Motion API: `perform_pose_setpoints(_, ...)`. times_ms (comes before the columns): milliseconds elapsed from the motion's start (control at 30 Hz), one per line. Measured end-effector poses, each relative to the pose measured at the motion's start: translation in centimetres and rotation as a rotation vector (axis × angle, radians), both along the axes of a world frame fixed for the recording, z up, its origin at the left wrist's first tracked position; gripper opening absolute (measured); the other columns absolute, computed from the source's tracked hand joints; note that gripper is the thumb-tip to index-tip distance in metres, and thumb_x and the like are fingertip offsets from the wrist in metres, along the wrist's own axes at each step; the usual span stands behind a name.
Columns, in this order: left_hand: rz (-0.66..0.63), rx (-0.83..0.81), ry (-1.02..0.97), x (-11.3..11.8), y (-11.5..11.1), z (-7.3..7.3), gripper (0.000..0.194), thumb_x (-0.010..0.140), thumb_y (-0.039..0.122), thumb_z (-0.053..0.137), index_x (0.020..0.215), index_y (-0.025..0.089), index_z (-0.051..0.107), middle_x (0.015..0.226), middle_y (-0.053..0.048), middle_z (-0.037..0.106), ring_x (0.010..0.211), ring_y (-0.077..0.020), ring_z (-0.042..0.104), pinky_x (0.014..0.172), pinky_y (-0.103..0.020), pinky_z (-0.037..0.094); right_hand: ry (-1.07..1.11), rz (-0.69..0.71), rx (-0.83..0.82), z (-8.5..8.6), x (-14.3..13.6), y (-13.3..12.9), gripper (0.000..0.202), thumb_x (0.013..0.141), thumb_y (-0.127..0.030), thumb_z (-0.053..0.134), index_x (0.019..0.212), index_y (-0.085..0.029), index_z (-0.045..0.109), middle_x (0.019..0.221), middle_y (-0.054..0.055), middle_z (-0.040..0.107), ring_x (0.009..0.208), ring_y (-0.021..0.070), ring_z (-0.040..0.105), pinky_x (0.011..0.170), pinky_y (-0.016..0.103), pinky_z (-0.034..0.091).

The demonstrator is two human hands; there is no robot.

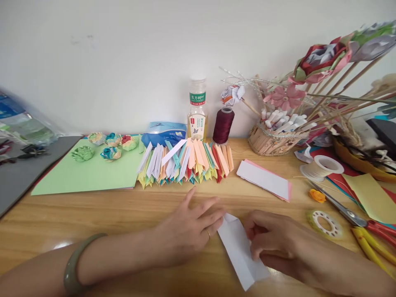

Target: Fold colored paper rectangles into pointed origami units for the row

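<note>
The left hand (pixel 196 225) is spreading its fingers and touching the upper end of a folded white paper strip (pixel 239 249), which is lying aslant on the wooden desk (pixel 123 222); the right hand (pixel 272 241) is curling at the strip's right edge, its grip nearly closed, though whether it is pinching the paper cannot be told. Behind the hands, a row of folded coloured pieces (pixel 185 163) is standing near a stack of flat strips (pixel 264 179).

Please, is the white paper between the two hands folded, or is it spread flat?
Partly folded: the white paper shows creases and a turned-in corner at its top end, near the left hand's fingertips.
</note>
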State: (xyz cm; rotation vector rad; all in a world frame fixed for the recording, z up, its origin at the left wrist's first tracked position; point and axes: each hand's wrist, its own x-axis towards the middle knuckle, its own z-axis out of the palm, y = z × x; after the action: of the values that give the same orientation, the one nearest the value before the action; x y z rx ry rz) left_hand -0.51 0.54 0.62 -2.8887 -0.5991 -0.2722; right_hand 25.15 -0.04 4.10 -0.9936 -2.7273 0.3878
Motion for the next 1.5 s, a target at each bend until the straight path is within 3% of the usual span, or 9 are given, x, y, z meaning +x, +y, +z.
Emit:
perform_pose_setpoints(67, 0.057, 0.018, -0.069, 0.1, 0.0, 0.2, 0.037, 0.093, 0.015, 0.034, 0.127, 0.007, 0.047, 0.133, -0.012, 0.049, 0.124, -0.0285, 0.036, 0.104, -0.056, 0.023, 0.029, 0.081, -0.158, -0.7, -0.7, 0.0, 0.018, 0.082, -0.01, 0.053, 0.074, -0.024, 0.06, 0.083, -0.002, 0.058, 0.072, 0.0088, 0.057, 0.062, 0.017, 0.046)
perform_pose_setpoints(133, 0.064, 0.053, -0.195, 0.3, -0.3, 0.3, 0.034, 0.094, 0.013, 0.035, 0.124, 0.009, 0.051, 0.123, -0.011, 0.056, 0.116, -0.0242, 0.043, 0.104, -0.05, 0.026, 0.072, 0.036, -0.202, -1.4, -1.2, -0.1, 0.02, 0.085, -0.007, 0.047, 0.08, -0.022, 0.06, 0.085, 0.001, 0.058, 0.072, 0.0108, 0.056, 0.062, 0.021, 0.044)
perform_pose_setpoints(267, -0.072, 0.102, -0.3, 0.7, -1.0, -0.1, 0.026, 0.093, 0.011, 0.041, 0.108, 0.013, 0.062, 0.103, -0.004, 0.065, 0.104, -0.0167, 0.048, 0.105, -0.044, 0.027, 0.109, -0.063, -0.031, -2.6, -1.6, -0.5, 0.024, 0.091, -0.012, 0.038, 0.083, -0.018, 0.06, 0.084, 0.005, 0.056, 0.068, 0.0132, 0.053, 0.059, 0.025, 0.041)
perform_pose_setpoints(600, -0.063, 0.133, -0.258, 0.7, -2.1, -0.8, 0.028, 0.09, 0.007, 0.038, 0.096, 0.005, 0.066, 0.1, -0.012, 0.067, 0.099, -0.0226, 0.054, 0.084, -0.044, 0.044, 0.096, 0.083, 0.058, -2.3, -1.9, -0.4, 0.017, 0.091, -0.019, 0.046, 0.089, -0.018, 0.063, 0.077, 0.004, 0.059, 0.073, 0.0168, 0.052, 0.064, 0.03, 0.04)
perform_pose_setpoints(767, -0.044, 0.078, -0.295, 0.8, -2.4, -0.9, 0.026, 0.087, 0.006, 0.042, 0.078, 0.009, 0.066, 0.089, -0.01, 0.066, 0.086, -0.0202, 0.056, 0.078, -0.039, 0.047, 0.134, -0.024, -0.038, -2.9, -2.5, -0.9, 0.017, 0.091, -0.017, 0.046, 0.082, -0.019, 0.06, 0.077, 0.003, 0.058, 0.071, 0.0161, 0.052, 0.063, 0.03, 0.04)
perform_pose_setpoints(1000, -0.038, 0.072, -0.319, 0.9, -2.6, -1.1, 0.024, 0.084, 0.006, 0.046, 0.066, 0.012, 0.062, 0.084, -0.01, 0.065, 0.085, -0.02, 0.056, 0.078, -0.038, 0.047, 0.221, -0.214, -0.105, -3.3, -3.7, -1.4, 0.018, 0.087, -0.013, 0.044, 0.074, -0.019, 0.055, 0.073, 0.003, 0.057, 0.066, 0.0154, 0.053, 0.058, 0.027, 0.042)
perform_pose_setpoints(1133, -0.041, 0.062, -0.342, 1.0, -2.5, -0.6, 0.027, 0.085, 0.005, 0.042, 0.07, 0.01, 0.063, 0.076, -0.011, 0.065, 0.078, -0.0202, 0.057, 0.072, -0.037, 0.048, 0.198, -0.285, -0.088, -3.2, -4.2, -1.5, 0.017, 0.083, -0.012, 0.046, 0.069, -0.02, 0.051, 0.067, 0.001, 0.056, 0.06, 0.0144, 0.052, 0.053, 0.025, 0.039)
perform_pose_setpoints(1367, -0.006, 0.046, -0.261, 1.1, -2.5, -0.7, 0.023, 0.089, 0.011, 0.043, 0.101, 0.004, 0.062, 0.077, -0.008, 0.06, 0.072, -0.0176, 0.055, 0.071, -0.035, 0.046, 0.182, -0.298, -0.033, -3.4, -4.3, -1.6, 0.017, 0.081, -0.013, 0.047, 0.065, -0.02, 0.048, 0.063, 0.001, 0.054, 0.056, 0.0136, 0.051, 0.049, 0.024, 0.038)
perform_pose_setpoints(1500, 0.002, 0.048, -0.219, 1.1, -2.6, -1.1, 0.022, 0.089, 0.013, 0.043, 0.092, 0.007, 0.064, 0.08, -0.009, 0.059, 0.076, -0.019, 0.053, 0.073, -0.036, 0.045, 0.159, -0.297, -0.04, -3.4, -4.3, -1.6, 0.017, 0.082, -0.014, 0.046, 0.066, -0.02, 0.048, 0.065, 0.001, 0.055, 0.057, 0.0137, 0.052, 0.05, 0.024, 0.039)
